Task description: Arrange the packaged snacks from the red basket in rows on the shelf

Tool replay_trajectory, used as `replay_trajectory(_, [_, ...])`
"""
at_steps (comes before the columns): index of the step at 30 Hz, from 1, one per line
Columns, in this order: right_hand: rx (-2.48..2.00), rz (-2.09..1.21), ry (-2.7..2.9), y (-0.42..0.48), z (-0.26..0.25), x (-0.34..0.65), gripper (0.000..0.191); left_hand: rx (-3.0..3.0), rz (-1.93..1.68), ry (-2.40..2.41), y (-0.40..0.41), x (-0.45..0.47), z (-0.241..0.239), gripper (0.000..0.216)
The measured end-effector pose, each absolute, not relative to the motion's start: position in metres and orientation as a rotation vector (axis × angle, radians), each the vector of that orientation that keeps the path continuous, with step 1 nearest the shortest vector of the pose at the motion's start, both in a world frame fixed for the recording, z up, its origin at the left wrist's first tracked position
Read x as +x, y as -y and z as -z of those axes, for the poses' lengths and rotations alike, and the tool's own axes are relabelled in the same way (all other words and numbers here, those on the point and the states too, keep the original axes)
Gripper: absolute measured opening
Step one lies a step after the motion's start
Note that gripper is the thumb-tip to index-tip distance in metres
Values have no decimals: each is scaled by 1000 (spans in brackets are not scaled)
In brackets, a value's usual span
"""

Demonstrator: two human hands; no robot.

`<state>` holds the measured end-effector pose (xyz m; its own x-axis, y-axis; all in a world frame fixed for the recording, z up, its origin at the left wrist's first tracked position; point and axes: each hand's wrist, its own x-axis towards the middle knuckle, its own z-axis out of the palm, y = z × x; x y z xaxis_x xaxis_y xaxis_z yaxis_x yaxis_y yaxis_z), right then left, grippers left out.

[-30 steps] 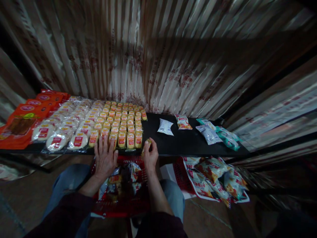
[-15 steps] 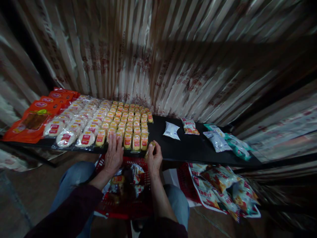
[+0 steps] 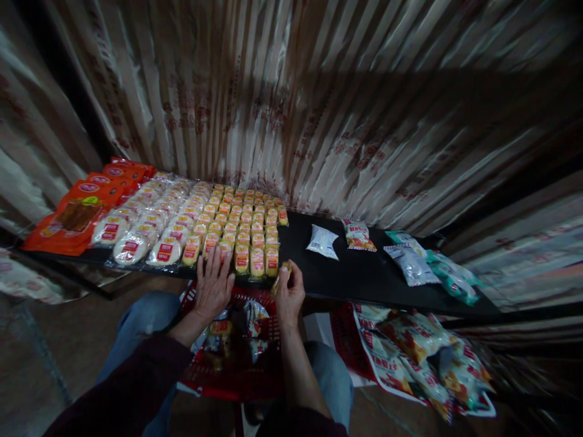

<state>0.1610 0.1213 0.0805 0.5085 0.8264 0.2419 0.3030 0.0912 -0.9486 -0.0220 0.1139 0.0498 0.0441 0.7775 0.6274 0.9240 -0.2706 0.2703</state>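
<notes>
At shelf (image 3: 355,276) edge, packet (image 3: 283,272), long axis tilted rightward

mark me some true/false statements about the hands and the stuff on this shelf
1. The right hand pinches a small yellow packet at the right end of the front row. True.
2. The left hand reaches into the red basket. False: the left hand lies flat on the yellow rows, above the red basket.
3. The orange packs lie at the left end of the black shelf. True.
4. The white packet sits on top of the yellow rows. False: the white packet lies on the bare shelf to their right.
</notes>
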Motion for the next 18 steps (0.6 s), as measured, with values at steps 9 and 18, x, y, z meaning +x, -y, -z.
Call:
replay_trajectory(9, [-1435,-499,1170,-103,-71,152,45,-2039,1049,1785,-113,-31,-51,59])
replay_trajectory(18, [-1404,-461,1293,-64,-65,124,36,-2474,1173,1554,-40,4,-39,59])
